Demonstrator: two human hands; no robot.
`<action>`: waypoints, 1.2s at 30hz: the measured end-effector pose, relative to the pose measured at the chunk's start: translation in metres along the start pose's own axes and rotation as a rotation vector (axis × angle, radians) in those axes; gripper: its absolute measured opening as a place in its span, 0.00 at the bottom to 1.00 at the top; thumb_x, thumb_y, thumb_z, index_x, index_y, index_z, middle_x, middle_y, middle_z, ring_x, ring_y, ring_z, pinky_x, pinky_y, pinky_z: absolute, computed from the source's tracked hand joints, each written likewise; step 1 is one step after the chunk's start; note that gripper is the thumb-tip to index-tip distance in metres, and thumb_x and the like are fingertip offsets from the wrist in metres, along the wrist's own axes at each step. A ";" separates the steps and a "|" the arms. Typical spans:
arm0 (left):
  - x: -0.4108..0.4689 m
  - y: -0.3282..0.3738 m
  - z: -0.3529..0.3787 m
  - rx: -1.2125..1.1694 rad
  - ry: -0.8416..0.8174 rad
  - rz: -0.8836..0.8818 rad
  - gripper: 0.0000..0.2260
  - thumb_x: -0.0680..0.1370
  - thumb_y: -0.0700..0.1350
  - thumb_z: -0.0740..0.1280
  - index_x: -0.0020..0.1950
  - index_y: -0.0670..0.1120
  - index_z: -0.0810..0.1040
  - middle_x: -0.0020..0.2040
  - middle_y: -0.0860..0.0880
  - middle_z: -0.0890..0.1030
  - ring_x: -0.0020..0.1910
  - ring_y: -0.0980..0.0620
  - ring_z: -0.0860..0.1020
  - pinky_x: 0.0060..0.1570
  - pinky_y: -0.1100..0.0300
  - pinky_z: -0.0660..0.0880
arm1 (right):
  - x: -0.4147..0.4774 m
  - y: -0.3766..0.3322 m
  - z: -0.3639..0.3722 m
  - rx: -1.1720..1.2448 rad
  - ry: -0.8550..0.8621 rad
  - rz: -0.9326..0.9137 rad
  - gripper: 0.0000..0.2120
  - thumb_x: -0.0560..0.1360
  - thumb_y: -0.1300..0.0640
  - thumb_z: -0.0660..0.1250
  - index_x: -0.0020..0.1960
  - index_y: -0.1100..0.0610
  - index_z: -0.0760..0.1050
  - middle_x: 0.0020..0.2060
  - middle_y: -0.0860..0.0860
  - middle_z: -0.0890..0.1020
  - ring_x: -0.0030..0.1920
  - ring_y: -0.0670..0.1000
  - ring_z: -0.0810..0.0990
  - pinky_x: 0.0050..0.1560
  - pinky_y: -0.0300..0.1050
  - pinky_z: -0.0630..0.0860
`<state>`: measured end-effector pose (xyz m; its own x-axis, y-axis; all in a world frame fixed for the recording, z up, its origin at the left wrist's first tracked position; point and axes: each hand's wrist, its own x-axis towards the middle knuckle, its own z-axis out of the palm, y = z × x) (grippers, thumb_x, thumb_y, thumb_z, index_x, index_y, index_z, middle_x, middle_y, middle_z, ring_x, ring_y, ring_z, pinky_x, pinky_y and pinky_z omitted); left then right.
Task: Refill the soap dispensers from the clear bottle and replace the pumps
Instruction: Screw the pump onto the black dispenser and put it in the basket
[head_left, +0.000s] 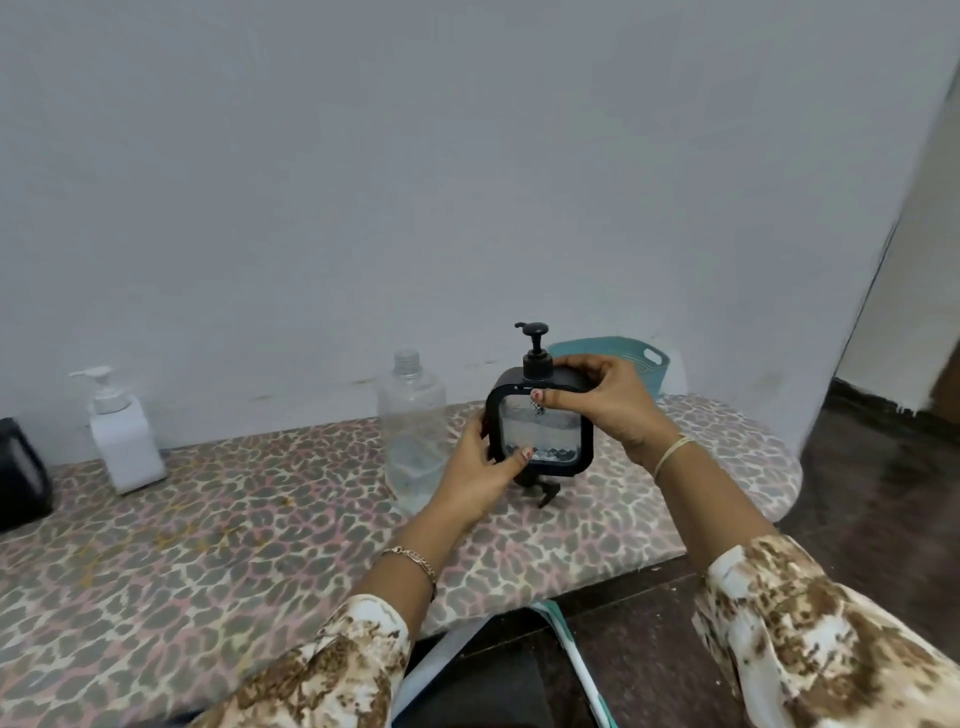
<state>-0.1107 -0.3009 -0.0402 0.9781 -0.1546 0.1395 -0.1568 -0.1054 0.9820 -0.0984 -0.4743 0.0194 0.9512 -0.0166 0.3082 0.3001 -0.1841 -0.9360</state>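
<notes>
Through the head camera I see the left hand (480, 470) gripping the black dispenser (540, 431) low on its left edge. The right hand (608, 400) grasps its top corner, holding it upright over the tabletop (234, 519) with the pump (536, 353) on. The clear bottle (413, 426) stands uncapped just left of it, and the white dispenser (122, 436) is well apart.

The light is soft, even and rather dim, with a cool grey-blue cast over the wall (363, 156). Shadows are faint: only a pale smudge lies at the base of the white dispenser (124, 436) near the tabletop's (208, 519) back-left corner. The clear bottle (413, 415) and the window of the black dispenser (540, 431) show weak highlights and no hard glare. The middle is sharpest. The wall corner (883, 249) at the right bows and smears, and the sleeves (810, 634) look soft.
</notes>
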 end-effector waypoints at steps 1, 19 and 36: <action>0.009 0.001 0.005 -0.007 0.000 0.000 0.26 0.75 0.39 0.72 0.69 0.46 0.65 0.66 0.51 0.72 0.64 0.51 0.74 0.66 0.51 0.71 | 0.009 0.001 -0.005 -0.002 0.048 -0.001 0.19 0.63 0.62 0.80 0.52 0.58 0.81 0.46 0.49 0.85 0.45 0.44 0.84 0.45 0.35 0.80; 0.158 -0.013 0.065 0.365 -0.139 0.066 0.27 0.77 0.40 0.69 0.74 0.43 0.63 0.70 0.47 0.71 0.57 0.61 0.66 0.39 0.87 0.60 | 0.175 0.060 -0.090 -0.284 0.607 0.099 0.26 0.60 0.51 0.79 0.56 0.54 0.79 0.47 0.47 0.83 0.47 0.48 0.81 0.51 0.44 0.79; 0.190 -0.045 0.089 0.549 -0.143 0.159 0.33 0.77 0.45 0.69 0.77 0.51 0.57 0.80 0.53 0.48 0.77 0.53 0.54 0.71 0.64 0.51 | 0.192 0.140 -0.109 -0.624 0.660 0.293 0.23 0.61 0.41 0.74 0.54 0.47 0.79 0.49 0.46 0.82 0.59 0.53 0.74 0.57 0.49 0.67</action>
<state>0.0700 -0.4132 -0.0692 0.9145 -0.3372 0.2237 -0.3855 -0.5576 0.7352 0.1183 -0.6103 -0.0337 0.6924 -0.6615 0.2880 -0.2183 -0.5726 -0.7902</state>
